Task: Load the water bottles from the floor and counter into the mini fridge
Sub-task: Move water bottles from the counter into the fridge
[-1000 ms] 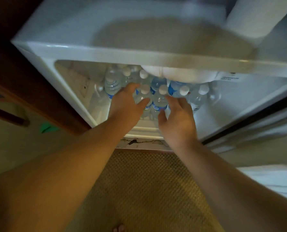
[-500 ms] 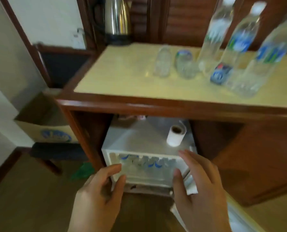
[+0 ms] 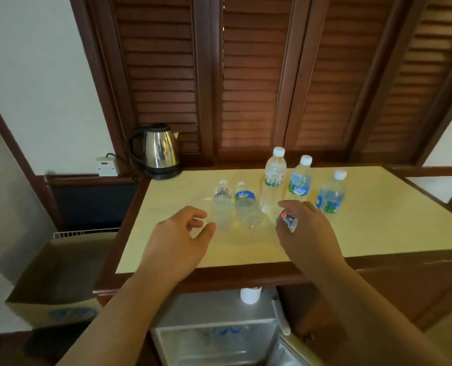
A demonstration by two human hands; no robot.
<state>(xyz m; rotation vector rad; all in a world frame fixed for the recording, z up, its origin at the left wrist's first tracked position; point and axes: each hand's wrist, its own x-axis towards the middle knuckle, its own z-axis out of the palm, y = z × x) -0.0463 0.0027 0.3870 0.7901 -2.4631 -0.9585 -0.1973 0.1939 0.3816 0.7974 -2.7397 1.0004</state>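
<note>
While curled round a small bottle [image 3: 285, 219] lying on its side, right-hand fingers [image 3: 289, 206] grip it near the desk's [image 3: 378, 228] middle, red mark on the label facing up. Left hand [image 3: 178, 240] hovering just above the desk, fingers [image 3: 197, 216] loosely bent, holding nothing, thumb tip close to a clear short bottle [image 3: 221, 204]. Beside that, a blue-labelled short bottle [image 3: 246, 207], then behind the right hand [image 3: 308, 233] three taller capped bottles standing upright: green-labelled bottle [image 3: 273, 178], middle bottle [image 3: 300, 179], rightmost bottle [image 3: 331, 192]. Farther back at the desk's left corner, a steel kettle [image 3: 159, 151]. Below the desk edge, open mini fridge [image 3: 214, 336] with bottle labels faintly showing inside, a white roll [image 3: 250, 295] on top. Left of that, a cardboard box [image 3: 58, 281] on the floor.
</note>
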